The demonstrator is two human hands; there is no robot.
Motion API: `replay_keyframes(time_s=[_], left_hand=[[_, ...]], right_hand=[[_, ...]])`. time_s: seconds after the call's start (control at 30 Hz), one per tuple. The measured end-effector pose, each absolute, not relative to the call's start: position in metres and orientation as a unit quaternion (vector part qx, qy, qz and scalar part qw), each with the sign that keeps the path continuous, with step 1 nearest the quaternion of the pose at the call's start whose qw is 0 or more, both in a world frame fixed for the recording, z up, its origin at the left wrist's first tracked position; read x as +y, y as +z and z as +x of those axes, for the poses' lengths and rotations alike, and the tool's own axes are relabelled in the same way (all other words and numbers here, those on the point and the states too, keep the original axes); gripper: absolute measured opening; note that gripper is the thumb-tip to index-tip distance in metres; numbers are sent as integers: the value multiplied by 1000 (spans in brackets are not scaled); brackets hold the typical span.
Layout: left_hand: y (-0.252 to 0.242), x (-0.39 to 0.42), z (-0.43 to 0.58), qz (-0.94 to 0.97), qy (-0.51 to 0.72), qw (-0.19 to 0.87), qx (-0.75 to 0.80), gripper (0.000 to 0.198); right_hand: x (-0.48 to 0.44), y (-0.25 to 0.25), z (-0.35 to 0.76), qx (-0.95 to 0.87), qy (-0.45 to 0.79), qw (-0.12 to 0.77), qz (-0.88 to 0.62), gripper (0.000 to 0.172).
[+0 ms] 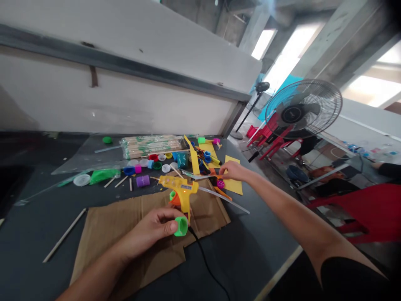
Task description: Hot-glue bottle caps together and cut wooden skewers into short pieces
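Left hand (pixel 153 230): grip closed on a green cap (pixel 181 226), fingers wrapped round its side, open end facing away from the palm. The cap sits just below the tip of a yellow glue gun (pixel 178 192), which stands over brown cardboard (pixel 200 213). Hard to tell whether either hand bears the gun's weight. Its black cord (pixel 206 259) runs off across the table (pixel 269 238).

Right hand (pixel 233 170): reaches over yellow paper (pixel 233 184), close to a pink cap (pixel 220 184) and orange-handled scissors (pixel 223 193). Grip unclear; fingers curl downward, but the view can't settle whether they're closed on anything.

Risks: if the gun is hot, a nozzle this close to the left fingers could burn them. A tug on the cord could topple the gun. Loose caps (pixel 156 165) and skewers (pixel 150 146) crowd the table behind, and a reaching arm could scatter them. Open blades, if left so, could nick the right hand.
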State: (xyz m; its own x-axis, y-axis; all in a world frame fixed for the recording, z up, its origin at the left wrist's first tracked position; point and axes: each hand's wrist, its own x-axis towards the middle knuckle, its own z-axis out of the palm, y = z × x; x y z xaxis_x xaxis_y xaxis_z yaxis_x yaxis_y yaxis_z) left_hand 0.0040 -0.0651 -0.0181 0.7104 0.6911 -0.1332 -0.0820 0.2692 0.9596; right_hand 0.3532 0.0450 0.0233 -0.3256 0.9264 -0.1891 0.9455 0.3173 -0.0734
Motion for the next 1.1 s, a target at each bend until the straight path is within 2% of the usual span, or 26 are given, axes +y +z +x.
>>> replay_keyframes(time_s=[0.1,0.27,0.43,0.53,0.67,0.73,0.87,1.1], left_hand=[[-18,-64,3,539,256,752,281,43],[-16,-63,2,541,258,751,277,45],[-17,-63,3,532,255,757,280,46],[-18,-63,4,537,259,753,277,46],[-20,-62,3,550,255,751,264,45],[-22,-62,3,553,256,749,261,45],[-27,-62,2,548,257,753,259,46],[-24,-61,2,550,255,755,250,51]], right_hand=[[44,21,348,828,-78,94,547,14],[38,46,349,834,-28,120,538,31],[36,85,366,838,82,163,515,22],[42,98,387,815,57,92,570,21],[63,90,414,655,-138,-178,721,11],[79,77,418,602,-168,-232,745,14],[121,51,403,545,-168,-268,777,25],[177,41,359,574,-133,-240,772,33]])
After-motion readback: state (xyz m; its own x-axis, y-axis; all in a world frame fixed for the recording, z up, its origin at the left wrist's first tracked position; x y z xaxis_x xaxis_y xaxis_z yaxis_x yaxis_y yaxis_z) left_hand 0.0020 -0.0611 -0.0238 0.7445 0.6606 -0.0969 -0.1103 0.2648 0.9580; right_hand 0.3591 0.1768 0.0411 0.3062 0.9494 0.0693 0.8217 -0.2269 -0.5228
